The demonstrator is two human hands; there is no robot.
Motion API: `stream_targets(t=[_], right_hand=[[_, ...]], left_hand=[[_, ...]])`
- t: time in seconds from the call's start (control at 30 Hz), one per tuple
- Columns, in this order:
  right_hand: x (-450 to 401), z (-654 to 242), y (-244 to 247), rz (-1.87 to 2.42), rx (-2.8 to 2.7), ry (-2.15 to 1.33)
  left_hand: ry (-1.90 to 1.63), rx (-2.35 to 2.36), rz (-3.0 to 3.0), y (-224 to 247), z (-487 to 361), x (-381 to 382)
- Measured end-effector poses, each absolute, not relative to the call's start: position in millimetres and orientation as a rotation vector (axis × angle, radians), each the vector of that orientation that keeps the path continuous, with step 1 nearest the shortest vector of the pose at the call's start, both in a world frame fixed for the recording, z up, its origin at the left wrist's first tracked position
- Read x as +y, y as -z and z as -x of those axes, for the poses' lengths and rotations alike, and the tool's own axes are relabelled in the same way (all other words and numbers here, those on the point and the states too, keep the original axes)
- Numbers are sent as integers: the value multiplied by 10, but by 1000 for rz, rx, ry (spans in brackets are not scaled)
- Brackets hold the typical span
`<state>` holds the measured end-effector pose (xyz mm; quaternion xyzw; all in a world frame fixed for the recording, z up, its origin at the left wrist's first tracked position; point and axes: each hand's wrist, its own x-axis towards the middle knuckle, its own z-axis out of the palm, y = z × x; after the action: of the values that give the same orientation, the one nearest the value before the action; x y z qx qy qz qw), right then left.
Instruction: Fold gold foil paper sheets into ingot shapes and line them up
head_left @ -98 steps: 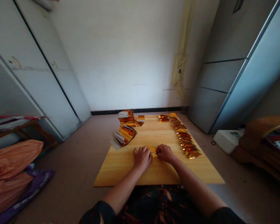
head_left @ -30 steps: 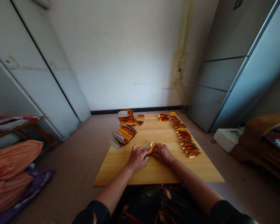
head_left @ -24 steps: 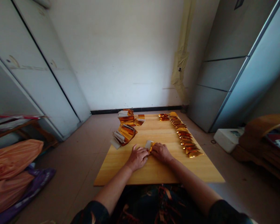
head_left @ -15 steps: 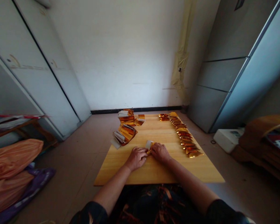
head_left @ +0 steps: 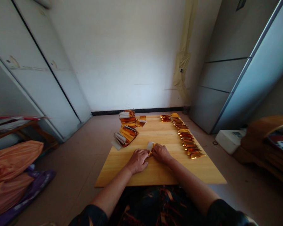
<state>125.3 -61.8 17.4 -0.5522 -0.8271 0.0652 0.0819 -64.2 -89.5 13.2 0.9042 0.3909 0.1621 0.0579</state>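
Note:
A small sheet of gold foil paper (head_left: 150,145), its pale side partly showing, lies on the wooden table (head_left: 155,175) between my hands. My left hand (head_left: 138,160) is closed on its left edge, fingertips pressed low. From the right, my right hand (head_left: 162,153) grips the same sheet with curled fingers. Much of the paper is hidden beneath the fingers. Beyond my left hand, a stack of gold foil sheets (head_left: 130,135) fans out near the table's left edge. Folded gold foil pieces (head_left: 187,137) stand in a long row along the right side.
More foil sheets (head_left: 127,118) lie at the table's far left corner. A grey refrigerator (head_left: 217,91) stands beyond the right side, with a white box (head_left: 229,141) on the floor by a wooden chair (head_left: 264,147). Orange bags (head_left: 14,160) lie at left.
Both hands stay in nearly the same place on the foil paper. The rest of the table looks the same.

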Motion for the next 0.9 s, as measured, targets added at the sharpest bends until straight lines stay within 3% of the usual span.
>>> stream_targets(t=[0.9], right_hand=[[-602,-1219,-170,1699,-2408,-192]], left_hand=[[-442,1218,-2788,-116,628,-941]])
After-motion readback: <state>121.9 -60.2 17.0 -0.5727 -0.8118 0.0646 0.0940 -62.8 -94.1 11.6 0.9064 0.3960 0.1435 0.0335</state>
